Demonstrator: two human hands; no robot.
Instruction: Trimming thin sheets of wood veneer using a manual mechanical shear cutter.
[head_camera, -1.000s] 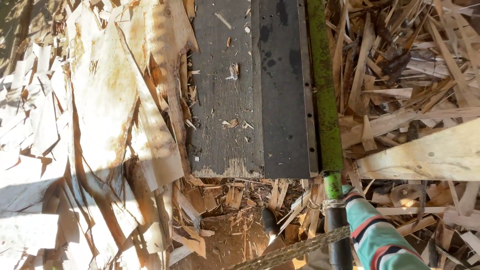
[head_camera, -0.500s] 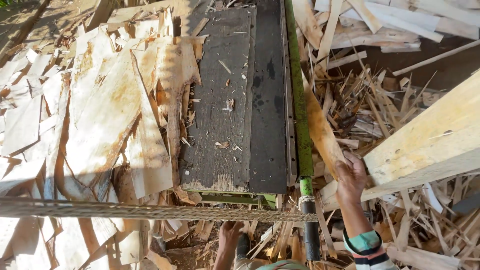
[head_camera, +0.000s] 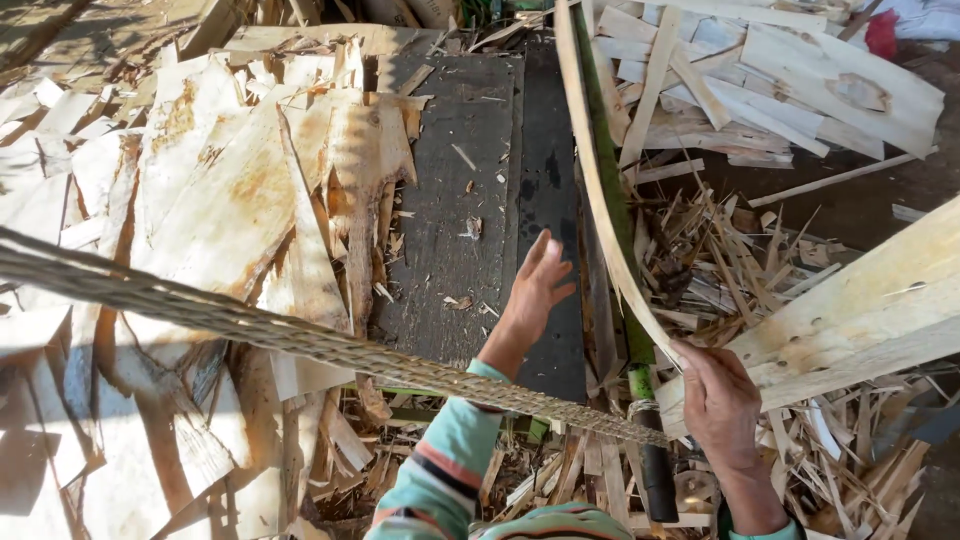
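1. At nine o'clock I see stacked veneer sheets (head_camera: 200, 210); their lower part is lost in shadow and cut off by the frame.
2. A braided rope (head_camera: 300, 335) crosses in front, hiding part of the striped sleeve (head_camera: 450, 460).
3. My left hand (head_camera: 535, 285), centre, hovers spread-fingered over the dark conveyor belt (head_camera: 470, 180), gripping nothing.
4. At four o'clock my right hand (head_camera: 718, 400) curls around a long curved wood strip (head_camera: 590, 160); its lower end is hidden under the palm.
5. Scraps (head_camera: 740, 270) litter three o'clock.
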